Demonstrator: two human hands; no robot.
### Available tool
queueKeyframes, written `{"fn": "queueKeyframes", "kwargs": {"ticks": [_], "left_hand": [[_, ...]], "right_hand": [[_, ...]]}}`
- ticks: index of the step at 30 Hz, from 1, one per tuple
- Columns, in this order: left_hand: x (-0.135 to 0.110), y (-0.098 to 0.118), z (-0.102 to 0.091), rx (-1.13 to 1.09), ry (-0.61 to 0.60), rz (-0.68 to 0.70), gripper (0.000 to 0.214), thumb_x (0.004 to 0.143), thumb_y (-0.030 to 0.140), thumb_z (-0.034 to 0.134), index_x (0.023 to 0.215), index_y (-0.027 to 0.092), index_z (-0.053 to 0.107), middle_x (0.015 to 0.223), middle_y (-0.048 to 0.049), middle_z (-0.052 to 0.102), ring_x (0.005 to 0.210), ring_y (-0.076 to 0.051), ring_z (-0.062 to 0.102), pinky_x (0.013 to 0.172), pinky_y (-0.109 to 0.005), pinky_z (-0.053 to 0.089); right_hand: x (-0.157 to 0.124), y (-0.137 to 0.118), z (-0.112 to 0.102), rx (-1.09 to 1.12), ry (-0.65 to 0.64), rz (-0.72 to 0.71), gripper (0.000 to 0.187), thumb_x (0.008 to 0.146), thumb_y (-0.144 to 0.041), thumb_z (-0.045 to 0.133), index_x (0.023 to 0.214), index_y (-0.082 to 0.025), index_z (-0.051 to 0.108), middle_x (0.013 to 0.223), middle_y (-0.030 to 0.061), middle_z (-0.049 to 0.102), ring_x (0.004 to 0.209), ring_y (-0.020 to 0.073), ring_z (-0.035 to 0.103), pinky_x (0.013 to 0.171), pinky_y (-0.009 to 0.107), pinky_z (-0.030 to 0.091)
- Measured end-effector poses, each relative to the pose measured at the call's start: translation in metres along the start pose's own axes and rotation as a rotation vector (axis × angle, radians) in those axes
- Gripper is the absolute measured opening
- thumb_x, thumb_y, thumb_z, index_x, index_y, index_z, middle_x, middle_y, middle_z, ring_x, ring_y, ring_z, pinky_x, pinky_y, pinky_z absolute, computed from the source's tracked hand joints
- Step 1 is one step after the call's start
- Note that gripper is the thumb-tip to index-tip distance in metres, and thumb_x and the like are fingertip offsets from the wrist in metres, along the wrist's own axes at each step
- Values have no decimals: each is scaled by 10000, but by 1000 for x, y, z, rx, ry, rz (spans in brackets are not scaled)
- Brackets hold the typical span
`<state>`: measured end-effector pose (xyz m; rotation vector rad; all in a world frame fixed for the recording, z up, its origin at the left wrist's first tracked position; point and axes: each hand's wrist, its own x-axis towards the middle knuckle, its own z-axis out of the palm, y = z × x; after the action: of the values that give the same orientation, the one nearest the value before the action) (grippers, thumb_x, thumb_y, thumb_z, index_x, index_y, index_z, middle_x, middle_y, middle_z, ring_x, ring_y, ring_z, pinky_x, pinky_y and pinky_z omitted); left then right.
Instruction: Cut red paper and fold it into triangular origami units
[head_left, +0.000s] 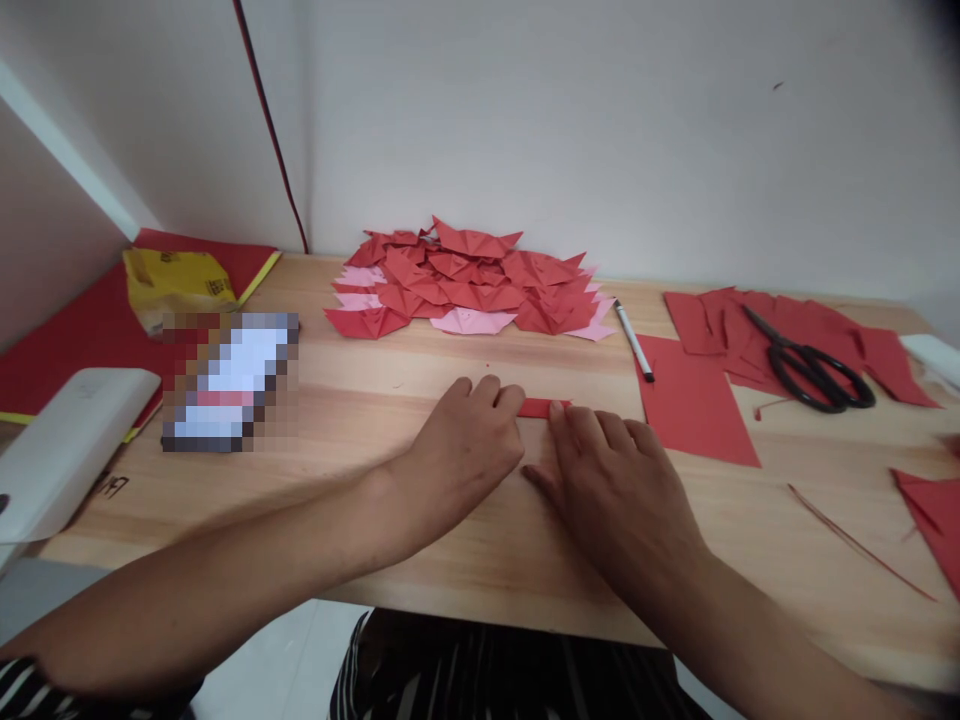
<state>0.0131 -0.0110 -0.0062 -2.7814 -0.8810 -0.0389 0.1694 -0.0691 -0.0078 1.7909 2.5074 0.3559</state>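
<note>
A narrow folded strip of red paper point(544, 408) lies on the table between my two hands, its ends partly hidden by the fingers. My left hand point(480, 425) is curled closed over the left end of the strip. My right hand point(619, 470) lies with fingers stretched out, one fingertip pressing the strip's right end and the thumb apart on the wood. Behind the hands stands a pile of folded red and pink paper pieces point(480, 270) with pointed ends. A flat red paper sheet point(697, 410) lies right of my right hand.
A capped marker point(634, 340) touches the red sheet. Black-handled scissors point(814, 375) rest on cut red papers point(795, 325). A phone point(232, 380), white device point(90, 440) and yellow packet point(178, 285) are at left. A thin reddish-brown strip point(859, 540) lies at right. A wall point(600, 130) rises behind.
</note>
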Motion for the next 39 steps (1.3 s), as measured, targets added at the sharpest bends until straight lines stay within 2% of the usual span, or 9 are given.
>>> {"fn": "queueKeyframes", "kwargs": {"ticks": [3, 8, 13, 16, 25, 28, 33, 36, 39], "left_hand": [[0, 0, -2, 4, -8, 0, 171, 841, 66, 485, 787, 102, 643, 849, -101, 560, 845, -252, 540, 617, -341, 388], [0, 1, -4, -31, -45, -11, 169, 873, 112, 483, 925, 87, 642, 891, -108, 578, 858, -241, 547, 627, -332, 394], [0, 1, -2, -20, -9, -12, 159, 869, 109, 482, 874, 97, 641, 873, -101, 569, 846, -240, 547, 614, -333, 388], [0, 0, -3, -21, -25, -21, 160, 856, 90, 485, 799, 99, 634, 857, -103, 567, 856, -244, 550, 610, -328, 387], [3, -11, -5, -97, 34, -97, 140, 837, 53, 466, 827, 123, 588, 867, -98, 598, 836, -243, 543, 645, -350, 411], [4, -11, -2, -153, 76, -95, 166, 864, 67, 430, 828, 126, 580, 907, -93, 606, 882, -246, 531, 698, -361, 422], [4, -16, 1, -333, 146, -177, 171, 886, 109, 417, 818, 136, 572, 815, -59, 611, 821, -205, 524, 725, -340, 420], [5, -19, -1, -566, 164, -289, 137, 876, 152, 457, 819, 147, 582, 788, -32, 619, 776, -174, 540, 688, -295, 417], [6, -20, -6, -871, 135, -405, 85, 827, 160, 518, 806, 161, 600, 759, -2, 640, 704, -136, 565, 627, -243, 408]], "right_hand": [[0, -1, 0, 18, 2, 24, 538, 909, -377, 489, 1261, 24, 551, 1061, 216, 624, 904, 309, 547, 790, 419, 420], [9, -6, -7, 8, -34, 41, 528, 909, -455, 466, 1338, -153, 519, 938, 139, 630, 810, 292, 552, 718, 413, 406], [13, -4, -9, -57, -27, 21, 480, 925, -377, 461, 1226, -26, 591, 938, 170, 631, 809, 291, 558, 694, 406, 404], [10, 1, -7, -61, -16, -3, 454, 918, -364, 474, 1141, -1, 631, 941, 175, 624, 819, 295, 558, 680, 401, 418], [12, 29, 6, 151, 30, 75, 327, 900, -276, 523, 1198, -154, 580, 986, 102, 618, 858, 257, 584, 749, 372, 443], [16, 35, 11, 241, 67, 47, 233, 901, -252, 520, 1092, -158, 614, 980, 101, 619, 883, 245, 585, 780, 368, 439], [29, 47, 8, 472, 95, -19, 103, 878, -215, 523, 896, -183, 619, 926, 80, 648, 847, 214, 601, 747, 344, 451], [38, 57, -4, 659, -14, 3, 109, 852, -203, 529, 862, -214, 637, 891, 41, 688, 827, 202, 625, 725, 328, 460], [45, 67, -14, 872, -160, 45, 127, 854, -312, 550, 846, -247, 659, 868, 1, 702, 819, 185, 635, 716, 298, 460]]}}
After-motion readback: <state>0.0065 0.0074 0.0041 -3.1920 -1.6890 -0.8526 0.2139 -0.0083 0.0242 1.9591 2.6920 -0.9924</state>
